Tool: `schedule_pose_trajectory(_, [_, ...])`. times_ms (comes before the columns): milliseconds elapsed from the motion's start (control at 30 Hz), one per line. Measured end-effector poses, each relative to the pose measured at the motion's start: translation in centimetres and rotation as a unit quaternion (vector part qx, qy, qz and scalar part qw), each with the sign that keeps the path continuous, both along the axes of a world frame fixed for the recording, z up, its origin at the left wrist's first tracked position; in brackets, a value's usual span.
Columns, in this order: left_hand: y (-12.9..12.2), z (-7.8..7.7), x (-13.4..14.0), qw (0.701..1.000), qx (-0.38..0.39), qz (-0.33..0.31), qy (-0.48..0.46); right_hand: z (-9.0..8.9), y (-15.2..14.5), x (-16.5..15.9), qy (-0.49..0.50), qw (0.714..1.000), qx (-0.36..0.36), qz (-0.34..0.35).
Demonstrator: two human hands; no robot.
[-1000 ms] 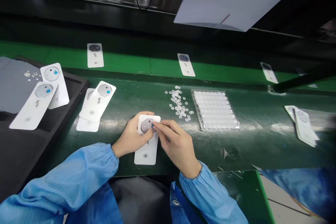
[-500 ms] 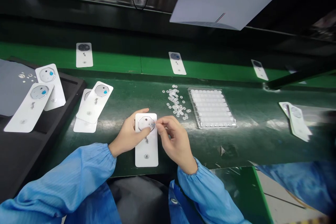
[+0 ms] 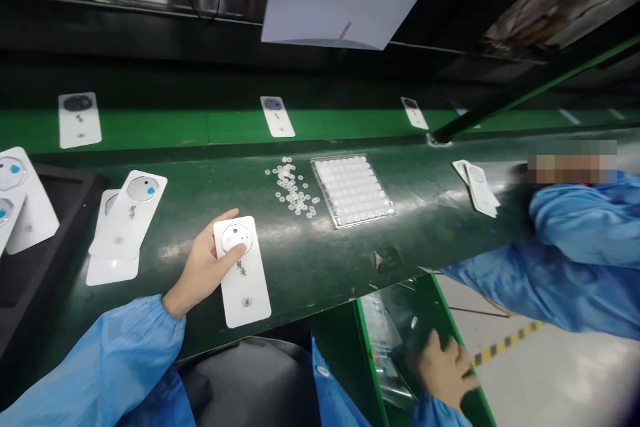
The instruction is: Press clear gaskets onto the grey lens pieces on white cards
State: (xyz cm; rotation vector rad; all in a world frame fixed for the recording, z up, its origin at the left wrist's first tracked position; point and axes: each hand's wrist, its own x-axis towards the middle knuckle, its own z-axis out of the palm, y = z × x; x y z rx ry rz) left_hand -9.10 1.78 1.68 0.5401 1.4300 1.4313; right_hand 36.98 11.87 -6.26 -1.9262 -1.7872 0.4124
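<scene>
In my left hand (image 3: 213,267) is a white phone back cover (image 3: 247,293), gripped at its left edge with the thumb over its face. The cover has a round camera window (image 3: 235,235) near the top and dark lettering below it. The thumb hides part of the window's lower right. My right hand (image 3: 445,370) is away from the cover, blurred, over a green-edged bin (image 3: 440,300) at the lower right. Its fingers are spread, and I see nothing in them. Clear plastic pieces (image 3: 385,347) lie inside the bin.
Two overlapping covers (image 3: 127,220) lie left of my hand, others near a black tray (image 3: 70,193). Small clear discs (image 3: 295,193) are scattered beside a clear tray (image 3: 337,225) of white discs. More covers (image 3: 277,117) line the green strip behind. A person's blue sleeve (image 3: 540,280) is at right.
My right hand has left the cover's camera window and moved down and right to the bin. My left hand still holds the cover. The view has turned to the right.
</scene>
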Motion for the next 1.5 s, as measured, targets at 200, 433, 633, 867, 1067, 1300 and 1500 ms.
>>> schedule_pose_trajectory(200, [0.2, 0.7, 0.1, 1.000, -0.008, 0.004, -0.001, 3.0, 1.7, -10.3, 0.027, 0.976, 0.195, 0.091])
schedule_pose_trajectory(433, [0.1, 0.4, 0.0, 1.000, 0.004, 0.003, 0.019, 5.3, 6.6, -23.9, 0.009, 0.901, 0.193, 0.390])
schedule_pose_trajectory(633, [0.1, 0.0, 0.2, 1.000, 0.007, 0.010, 0.011, 4.8, 1.9, -20.5, -0.027, 0.870, 0.154, 0.467])
schedule_pose_trajectory(867, [-0.1, -0.1, 0.5, 1.000, 0.027, 0.002, -0.004, 5.6, -3.9, -17.3, 0.064, 0.825, 0.106, 0.552])
schedule_pose_trajectory(1067, [-0.2, -0.2, 0.6, 0.999, 0.033, -0.001, 0.020, 6.2, -4.2, -17.8, 0.127, 0.819, 0.056, 0.556])
schedule_pose_trajectory(1300, [-0.4, -0.8, 1.2, 0.983, 0.065, -0.002, 0.170, 7.7, -4.0, -21.4, 0.368, 0.854, -0.215, 0.299])
schedule_pose_trajectory(1500, [-0.9, -0.6, 1.3, 0.947, 0.092, -0.059, 0.302, 8.7, -2.4, -26.7, 0.511, 0.733, -0.395, 0.212])
